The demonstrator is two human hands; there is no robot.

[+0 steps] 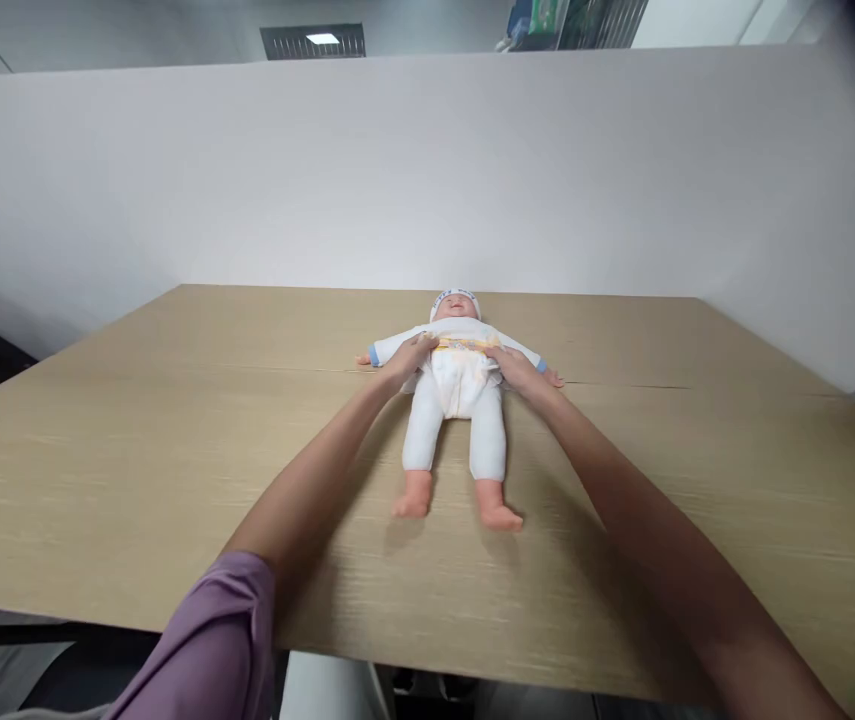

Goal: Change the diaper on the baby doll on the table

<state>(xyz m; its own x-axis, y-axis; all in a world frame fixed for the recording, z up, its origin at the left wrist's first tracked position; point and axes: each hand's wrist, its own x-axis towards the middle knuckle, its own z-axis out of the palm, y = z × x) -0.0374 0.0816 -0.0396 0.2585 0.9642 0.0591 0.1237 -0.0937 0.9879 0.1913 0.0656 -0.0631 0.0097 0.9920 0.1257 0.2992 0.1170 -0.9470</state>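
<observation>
A baby doll (487, 450) lies on its back on the table, head away from me, arms spread and legs towards me. It wears a white outfit with blue cuffs and a white cap with dark marks. Around its hips sits a white diaper (459, 385) with a yellow patterned waistband. My left hand (413, 358) grips the diaper's waist edge on the left side, fingers closed. On the right side, my right hand (515, 366) holds the other end of the waistband, its thumb and fingers pressed together there. Fingertips of both hands are partly hidden.
The wide wood-coloured table (172, 480) has a thin seam running across it near the doll. A white partition (427, 170) rises behind its far edge. Beyond the partition are a floor grille (313, 42) and a rack with bags (543, 18).
</observation>
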